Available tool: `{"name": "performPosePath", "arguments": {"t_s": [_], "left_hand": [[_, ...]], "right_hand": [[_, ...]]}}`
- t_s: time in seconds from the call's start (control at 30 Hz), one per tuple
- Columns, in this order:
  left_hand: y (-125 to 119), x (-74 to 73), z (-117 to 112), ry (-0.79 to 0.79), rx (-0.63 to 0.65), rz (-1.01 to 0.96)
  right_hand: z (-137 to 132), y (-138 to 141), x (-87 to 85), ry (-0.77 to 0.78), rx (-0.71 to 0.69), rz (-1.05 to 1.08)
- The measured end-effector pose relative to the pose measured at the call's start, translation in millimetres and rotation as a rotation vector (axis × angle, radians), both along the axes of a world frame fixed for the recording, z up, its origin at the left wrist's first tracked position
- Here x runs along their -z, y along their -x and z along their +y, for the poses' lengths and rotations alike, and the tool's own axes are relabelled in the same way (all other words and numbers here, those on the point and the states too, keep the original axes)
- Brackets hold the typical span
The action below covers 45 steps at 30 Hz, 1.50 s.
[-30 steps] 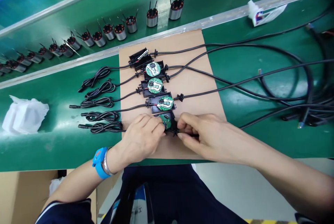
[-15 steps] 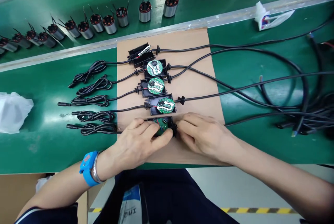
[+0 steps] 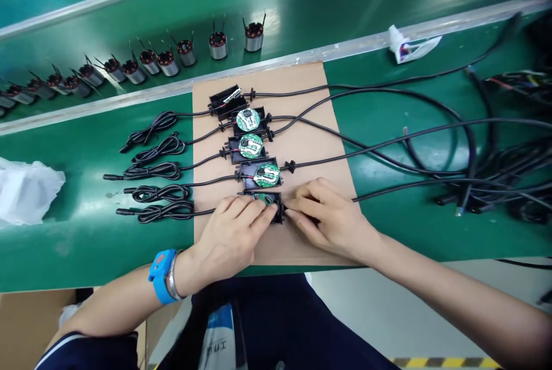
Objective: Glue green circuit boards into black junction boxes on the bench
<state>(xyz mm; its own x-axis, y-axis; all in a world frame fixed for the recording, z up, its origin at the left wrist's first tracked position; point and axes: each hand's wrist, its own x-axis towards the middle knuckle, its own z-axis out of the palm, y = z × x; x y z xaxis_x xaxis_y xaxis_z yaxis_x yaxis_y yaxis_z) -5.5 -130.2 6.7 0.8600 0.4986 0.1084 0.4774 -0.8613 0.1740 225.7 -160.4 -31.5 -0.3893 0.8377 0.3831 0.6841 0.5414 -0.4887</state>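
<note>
My left hand [image 3: 233, 229] is closed over the nearest black plastic housing [image 3: 278, 200], its fingers lying across the box and hiding much of the green circuit board [image 3: 264, 197] inside. Thumb and fingers of my right hand [image 3: 330, 215] pinch the black cable [image 3: 379, 190] where it meets the housing's right end; the exact grip point is partly hidden. Behind this box stand more open housings in a column, among them one with a round green board [image 3: 266, 175] resting on it. Each has a cable out of either side.
Brown cardboard [image 3: 302, 243] lies under the housings on the green bench [image 3: 99, 255]. Coiled thin leads [image 3: 161, 212] are at left, beside a white plastic bag [image 3: 30, 191]. Thick cables [image 3: 509, 180] pile up at right. Several motor stators [image 3: 218, 45] line the back ledge.
The view has shifted a little. My left thumb has drawn in from the housing's right end, and my right hand's fingers have closed in a pinch at the cable entry.
</note>
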Motion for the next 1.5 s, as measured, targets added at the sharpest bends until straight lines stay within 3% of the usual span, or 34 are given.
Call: {"name": "performPosePath", "arguments": {"t_s": [0.13, 0.3, 0.47, 0.67, 0.77, 0.83, 0.93, 1.03, 1.13, 1.3, 1.4, 1.5], "left_hand": [[-2, -1.5, -7, -0.069, 0.046, 0.066], [2, -11.0, -13, -0.014, 0.019, 0.129], [5, -7.0, -15, -0.028, 0.007, 0.092], [0, -15.8, -16, 0.035, 0.026, 0.19], [3, -26.7, 1, 0.163, 0.019, 0.14], [7, -28.7, 22, 0.185, -0.07, 0.036], [14, -19.0, 55, 0.115, -0.268, -0.008], [21, -6.4, 71, 0.14, -0.341, -0.029], [28, -8.0, 69, 0.186, -0.327, -0.137], [31, -26.6, 62, 0.181, -0.299, -0.179], [28, -27.7, 63, 0.147, -0.275, -0.143], [23, -23.5, 65, 0.135, -0.248, -0.059]], "right_hand": [[-3, 3, 6.8, 0.021, -0.042, 0.108], [-2, 9, 3.0, 0.068, -0.127, 0.068], [-5, 12, 0.3, 0.072, -0.106, 0.041], [12, -2, -17.4, 0.113, -0.187, 0.037], [38, -20, -25.6, 0.025, -0.105, 0.012], [54, -28, -22.0, -0.044, 0.01, -0.08], [67, -33, -7.1, -0.02, 0.022, -0.148], [61, -34, -1.5, -0.021, 0.028, -0.068], [48, -34, -17.8, -0.019, 0.027, -0.016], [43, -29, -57.9, 0.08, -0.228, -0.078], [51, -22, -64.0, 0.095, -0.277, -0.119], [61, -16, -57.7, 0.101, -0.263, -0.207]]}}
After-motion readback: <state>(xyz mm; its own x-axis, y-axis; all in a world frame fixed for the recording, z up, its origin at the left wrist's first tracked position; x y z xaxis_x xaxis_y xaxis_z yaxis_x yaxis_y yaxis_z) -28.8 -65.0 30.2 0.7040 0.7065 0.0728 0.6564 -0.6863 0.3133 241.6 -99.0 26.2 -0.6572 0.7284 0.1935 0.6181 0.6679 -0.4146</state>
